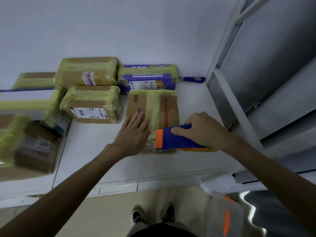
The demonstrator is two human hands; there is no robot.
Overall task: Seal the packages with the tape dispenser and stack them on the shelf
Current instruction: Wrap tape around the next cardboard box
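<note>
Two hands are at work on one box point(136, 103) lying on the white table point(191, 103). The left hand point(135, 132) presses flat on its near-left part, fingers straight. The right hand point(203, 129) grips the one blue-and-orange dispenser point(176, 140) at the box's near edge, fingers curled over it. Six more yellow-taped packages point(92, 104) crowd behind and left, though the leftmost blur. One blue knife point(194, 79) lies by the shelf point(256, 65).

matt cardboard package point(136, 106), glossy yellowish tape point(153, 106), plastic dispenser point(174, 139).
</note>
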